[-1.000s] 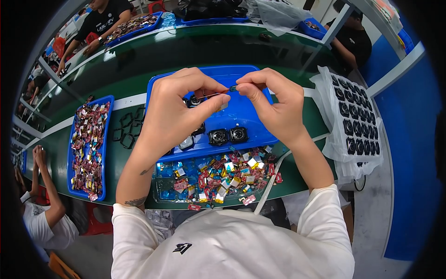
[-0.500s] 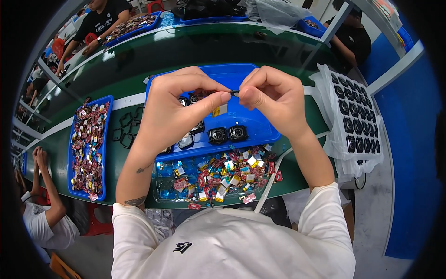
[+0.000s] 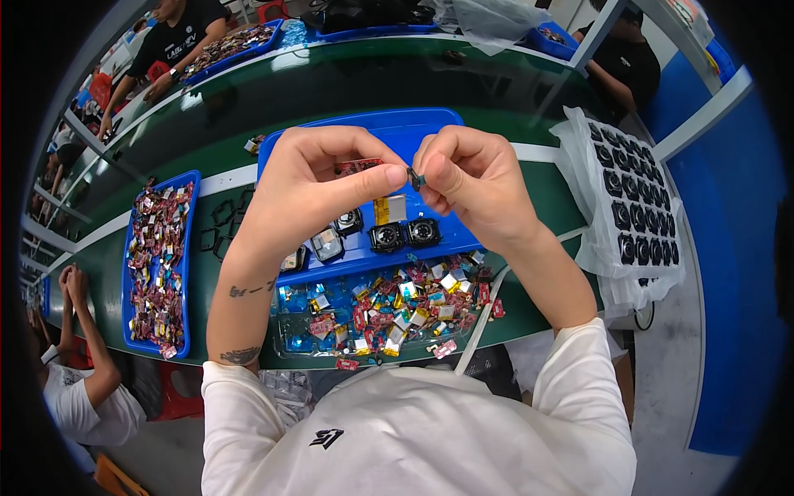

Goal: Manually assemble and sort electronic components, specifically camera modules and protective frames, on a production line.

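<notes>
Above a blue tray (image 3: 488, 241), my two hands meet fingertip to fingertip at a small dark part (image 3: 416, 178). My left hand (image 3: 310, 186) is closed, its thumb and index finger pinching at the part's left side. A red circuit board (image 3: 357, 166) shows between those fingers. Just below is a flat yellow and silver battery (image 3: 390, 210); whether it hangs from the board I cannot tell. My right hand (image 3: 471, 178) pinches the dark part from the other side. Black square watch-like housings (image 3: 423, 232) lie in the tray, with silver-faced ones (image 3: 327, 244) partly behind my left hand.
Loose red boards and batteries (image 3: 405, 310) pile up at the near table edge. A long blue tray (image 3: 193, 248) of similar parts stands left, beside black frames (image 3: 223, 213). Stacked white trays (image 3: 616, 198) of black housings stand right. A white cable (image 3: 488, 310) crosses the edge. Other people sit nearby.
My right hand has shifted slightly left and down, its fingers more curled. The dark part has tilted from level to steeper. More of the battery shows below my hands.
</notes>
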Tool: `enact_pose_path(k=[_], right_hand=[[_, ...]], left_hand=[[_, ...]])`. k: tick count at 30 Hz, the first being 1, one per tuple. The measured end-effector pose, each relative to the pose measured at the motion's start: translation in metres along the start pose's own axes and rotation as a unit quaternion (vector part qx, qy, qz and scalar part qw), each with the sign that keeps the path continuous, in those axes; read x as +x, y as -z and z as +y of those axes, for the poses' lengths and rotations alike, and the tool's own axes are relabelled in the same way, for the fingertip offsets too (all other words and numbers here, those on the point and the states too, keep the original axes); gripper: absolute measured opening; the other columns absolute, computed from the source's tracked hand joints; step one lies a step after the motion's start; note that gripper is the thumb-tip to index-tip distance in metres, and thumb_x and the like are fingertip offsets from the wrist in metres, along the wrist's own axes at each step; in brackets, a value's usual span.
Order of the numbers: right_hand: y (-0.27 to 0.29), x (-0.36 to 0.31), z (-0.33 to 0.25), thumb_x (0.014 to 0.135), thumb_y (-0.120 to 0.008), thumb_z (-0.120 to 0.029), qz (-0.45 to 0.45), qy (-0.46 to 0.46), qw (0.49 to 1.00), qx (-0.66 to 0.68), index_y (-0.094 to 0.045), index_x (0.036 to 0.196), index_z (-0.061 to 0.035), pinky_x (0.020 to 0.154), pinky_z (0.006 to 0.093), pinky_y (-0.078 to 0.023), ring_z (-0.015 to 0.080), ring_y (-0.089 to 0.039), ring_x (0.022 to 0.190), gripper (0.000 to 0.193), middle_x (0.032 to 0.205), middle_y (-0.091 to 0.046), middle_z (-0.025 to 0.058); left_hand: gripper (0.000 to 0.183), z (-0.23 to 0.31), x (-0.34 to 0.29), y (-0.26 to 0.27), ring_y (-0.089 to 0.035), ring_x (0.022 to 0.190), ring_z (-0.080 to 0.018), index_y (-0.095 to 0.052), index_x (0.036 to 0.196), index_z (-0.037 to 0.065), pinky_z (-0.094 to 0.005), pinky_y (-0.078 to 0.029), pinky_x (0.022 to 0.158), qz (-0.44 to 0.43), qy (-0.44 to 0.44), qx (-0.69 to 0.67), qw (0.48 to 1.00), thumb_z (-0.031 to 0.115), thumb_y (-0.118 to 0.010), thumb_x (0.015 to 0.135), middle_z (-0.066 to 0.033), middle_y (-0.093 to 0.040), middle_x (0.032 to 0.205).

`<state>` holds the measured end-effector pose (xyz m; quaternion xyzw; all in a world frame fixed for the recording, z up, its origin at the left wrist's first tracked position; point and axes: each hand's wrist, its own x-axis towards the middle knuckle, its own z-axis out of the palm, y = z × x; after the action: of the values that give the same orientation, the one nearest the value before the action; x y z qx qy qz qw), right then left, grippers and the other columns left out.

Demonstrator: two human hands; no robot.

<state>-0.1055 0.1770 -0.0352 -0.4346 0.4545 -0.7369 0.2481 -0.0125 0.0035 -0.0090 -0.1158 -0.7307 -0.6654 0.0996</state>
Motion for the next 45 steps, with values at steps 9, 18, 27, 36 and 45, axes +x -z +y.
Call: enact_pose_path(k=[9,18,27,36,45], right_hand=[[0.021,0.016,0.017,0.080,-0.062,-0.003,0.079,0.161,0.848,-0.499,-0.062,0.086,-0.0023,0.057,0.0307,-0.048,0.0229,-0.060,0.061,0.007,0.068,-0.061,0.0091],[0.025,0.009,0.022,0.075,-0.061,-0.003,-0.100,-0.087,0.633,-0.763,-0.059,0.100,-0.0059,0.071,0.0386,-0.049,0.0283,-0.059,0.089,0.025,0.098,-0.059,0.0105],[0.027,0.003,0.024,0.065,-0.075,-0.019,-0.251,-0.164,0.664,-0.685,-0.063,0.086,-0.0060,0.077,0.0379,-0.048,0.0242,-0.058,0.086,0.028,0.088,-0.060,0.0064],[0.027,0.017,0.012,0.068,-0.073,-0.020,-0.196,-0.162,0.819,-0.515,-0.058,0.076,-0.0051,0.064,0.0294,-0.046,0.0227,-0.059,0.067,0.023,0.068,-0.058,0.0042],[0.018,0.014,0.005,0.076,-0.067,0.000,-0.003,-0.089,0.974,-0.207,-0.059,0.104,0.0007,0.065,0.0202,-0.050,0.0077,-0.060,0.075,0.029,0.091,-0.062,0.0076]], left_hand=[[0.014,0.000,0.002,0.002,-0.056,0.068,-0.0064,-0.067,0.083,-0.003,-0.0201,-0.044,0.061,0.039,-0.080,0.057,0.994,0.010,-0.070,0.079,-0.0044,-0.064,0.075],[0.015,0.004,0.000,0.006,-0.055,0.068,-0.0054,-0.068,0.084,-0.003,-0.0189,-0.043,0.061,0.046,-0.068,0.079,0.993,0.011,-0.070,0.079,-0.0041,-0.065,0.076],[0.015,0.002,0.000,0.006,-0.053,0.065,-0.0038,-0.067,0.083,-0.002,-0.0177,-0.041,0.059,0.043,-0.057,0.096,0.993,0.012,-0.070,0.079,-0.0016,-0.063,0.072],[0.012,0.003,-0.001,0.004,-0.053,0.065,-0.0033,-0.067,0.080,-0.002,-0.0177,-0.041,0.058,0.072,-0.048,0.095,0.992,0.010,-0.068,0.078,-0.0012,-0.063,0.072],[0.011,-0.001,0.001,0.002,-0.054,0.061,-0.0037,-0.065,0.075,-0.002,-0.0175,-0.041,0.057,0.083,0.070,0.156,0.982,0.008,-0.066,0.076,-0.0017,-0.062,0.068]])
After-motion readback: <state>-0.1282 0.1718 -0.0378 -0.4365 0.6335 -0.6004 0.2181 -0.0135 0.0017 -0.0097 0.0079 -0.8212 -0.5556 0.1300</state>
